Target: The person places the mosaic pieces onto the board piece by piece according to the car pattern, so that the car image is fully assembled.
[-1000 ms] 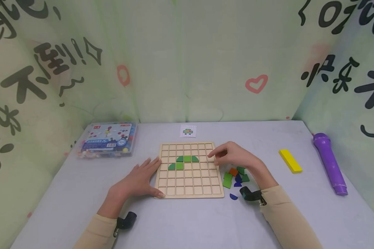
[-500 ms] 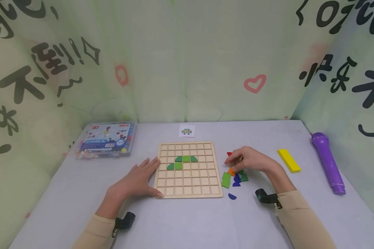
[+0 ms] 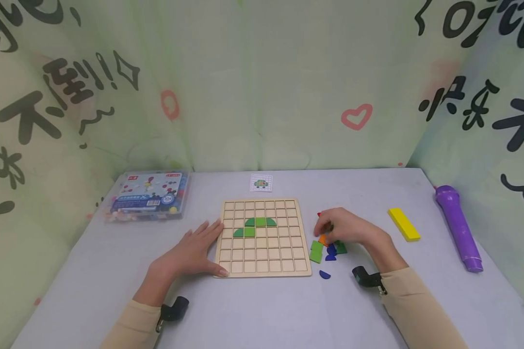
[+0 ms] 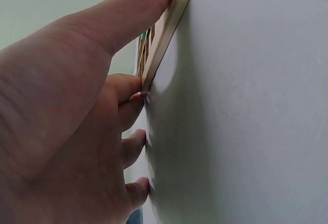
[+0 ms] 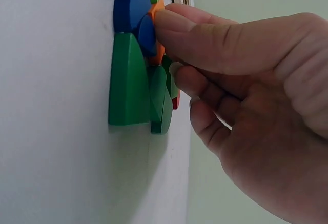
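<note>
My left hand (image 3: 188, 253) lies spread along the left edge of a wooden grid board (image 3: 262, 254), its thumb on the near corner. Green tiles (image 3: 249, 232), both square and quarter-round, sit in several cells. Right of the board, my right hand (image 3: 347, 227) reaches into a small pile of loose pieces. Its thumb and forefinger pinch an orange block (image 5: 158, 55), which they partly hide. Around it lie blue half-round pieces (image 5: 130, 8), dark green rounded pieces (image 5: 128, 88), light green tiles (image 3: 316, 252) and a barely visible red piece (image 5: 176, 102).
A small pattern card (image 3: 260, 183) lies behind the board. At the back left is a clear plastic box (image 3: 148, 196) of colourful parts. A yellow block (image 3: 403, 224) and a purple microphone-shaped object (image 3: 458, 228) lie at the right. Printed curtains (image 3: 262, 97) surround the table.
My right hand has moved from above the board's right edge to the loose pieces and come down at the orange block. The left hand stays at the board.
</note>
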`<state>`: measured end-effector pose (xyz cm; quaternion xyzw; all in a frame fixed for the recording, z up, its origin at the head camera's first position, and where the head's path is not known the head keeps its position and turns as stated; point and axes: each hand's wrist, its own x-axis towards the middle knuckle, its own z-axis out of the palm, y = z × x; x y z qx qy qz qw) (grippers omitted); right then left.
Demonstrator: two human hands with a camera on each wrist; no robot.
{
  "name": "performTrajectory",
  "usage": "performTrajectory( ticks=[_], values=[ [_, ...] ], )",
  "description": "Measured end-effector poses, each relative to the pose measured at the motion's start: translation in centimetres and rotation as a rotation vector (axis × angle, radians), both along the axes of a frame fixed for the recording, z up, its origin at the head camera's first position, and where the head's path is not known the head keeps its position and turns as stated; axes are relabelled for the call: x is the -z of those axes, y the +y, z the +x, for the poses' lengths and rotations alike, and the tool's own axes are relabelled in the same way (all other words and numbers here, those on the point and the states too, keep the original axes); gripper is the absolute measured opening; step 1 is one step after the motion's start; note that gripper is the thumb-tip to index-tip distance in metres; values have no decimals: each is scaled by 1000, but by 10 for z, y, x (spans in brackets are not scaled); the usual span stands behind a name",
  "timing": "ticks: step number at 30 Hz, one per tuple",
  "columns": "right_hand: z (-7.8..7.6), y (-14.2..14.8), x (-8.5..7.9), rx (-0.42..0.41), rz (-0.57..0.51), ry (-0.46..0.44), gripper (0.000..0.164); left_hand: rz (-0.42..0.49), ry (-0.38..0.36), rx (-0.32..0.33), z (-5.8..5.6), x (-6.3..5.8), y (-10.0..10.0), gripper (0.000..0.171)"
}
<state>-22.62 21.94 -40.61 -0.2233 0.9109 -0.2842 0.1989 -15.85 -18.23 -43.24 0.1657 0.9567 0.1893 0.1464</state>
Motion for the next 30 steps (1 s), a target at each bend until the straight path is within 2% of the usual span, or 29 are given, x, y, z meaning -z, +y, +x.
performTrajectory(
  ticks=[11, 18, 30],
  values=[
    [5, -7, -3, 19, 34, 8, 24, -2, -12, -9, 0, 1, 0, 124],
    [5, -5, -7, 50, 62, -11, 17, -4, -3, -5, -1, 2, 0, 124],
    [2, -2, -18, 56, 18, -7, 13, 0, -3, 3, 0, -1, 0, 123]
  ],
)
